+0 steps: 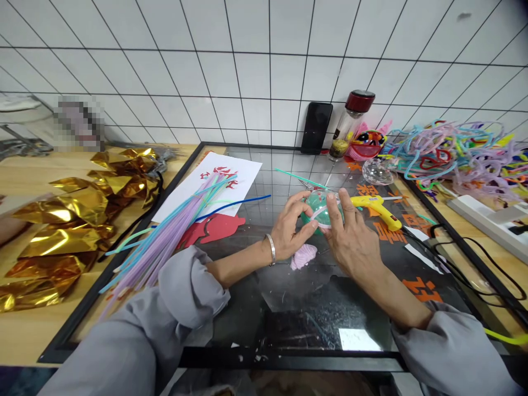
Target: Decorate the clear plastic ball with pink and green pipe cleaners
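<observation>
Between my two hands is a round, see-through green ball (317,202) with a pale pink strip (324,211) across it. My left hand (289,224) grips its left side, thumb and fingers curled round it. My right hand (350,236) rests against its right side with the fingers stretched over the top. A small ruffled lilac piece (304,256) lies on the dark glass just below the ball. Right of my right hand, a yellow hot glue gun (377,209) lies on its side. A green pipe cleaner (301,179) is behind the ball.
Lilac and blue pipe cleaners (165,236) lie across white paper (243,170) and red cut paper (223,228). Gold foil (66,242) is at far left. A phone (317,127), glass bottle (342,135) and pink-eared figure (367,144) stand behind. Tangled pipe cleaners (449,148) and a power strip (490,225) are right.
</observation>
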A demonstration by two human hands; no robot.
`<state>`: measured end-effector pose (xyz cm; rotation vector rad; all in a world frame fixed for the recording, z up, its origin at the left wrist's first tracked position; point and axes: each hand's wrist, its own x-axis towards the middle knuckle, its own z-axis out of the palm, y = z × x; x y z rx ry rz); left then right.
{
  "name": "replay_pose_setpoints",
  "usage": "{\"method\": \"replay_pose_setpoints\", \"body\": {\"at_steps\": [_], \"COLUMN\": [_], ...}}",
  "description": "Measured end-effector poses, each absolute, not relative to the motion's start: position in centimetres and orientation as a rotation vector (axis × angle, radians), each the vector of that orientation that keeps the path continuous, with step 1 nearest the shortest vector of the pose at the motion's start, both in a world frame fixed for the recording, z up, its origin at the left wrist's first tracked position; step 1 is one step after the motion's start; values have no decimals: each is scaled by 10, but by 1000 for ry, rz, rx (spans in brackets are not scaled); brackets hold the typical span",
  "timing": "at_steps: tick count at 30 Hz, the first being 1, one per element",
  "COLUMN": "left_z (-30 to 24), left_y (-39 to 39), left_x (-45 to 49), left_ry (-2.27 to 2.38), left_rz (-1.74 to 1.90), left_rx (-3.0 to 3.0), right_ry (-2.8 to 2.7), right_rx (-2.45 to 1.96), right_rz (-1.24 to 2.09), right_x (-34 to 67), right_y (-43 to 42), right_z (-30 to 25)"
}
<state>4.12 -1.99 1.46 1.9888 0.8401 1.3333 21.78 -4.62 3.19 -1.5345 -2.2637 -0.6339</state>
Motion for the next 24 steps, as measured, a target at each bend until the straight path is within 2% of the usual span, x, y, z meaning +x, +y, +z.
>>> {"method": "replay_pose_setpoints", "body": {"at_steps": [8,11,14,21,24], "left_z": [18,16,12,4,3], "left_y": [-20,-18,-11,3,5], "left_x": [43,41,36,24,23], "left_ry": [918,943,955,898,876], "left_rz": [1296,1290,1271,1199,1153], "left_rx": [1928,1856,1781,1726,1705], "right_ry": [-2250,-2239,-2189,-1934,-1930], "right_rx": [-1528,-1478,-1376,-1254,-1184], "right_rz": [-628,-513,-203,768,970], "right_x": [215,216,229,280,282], "right_y": [-45,-45,-41,-18,-14], "right_z": [30,32,40,35,23]}}
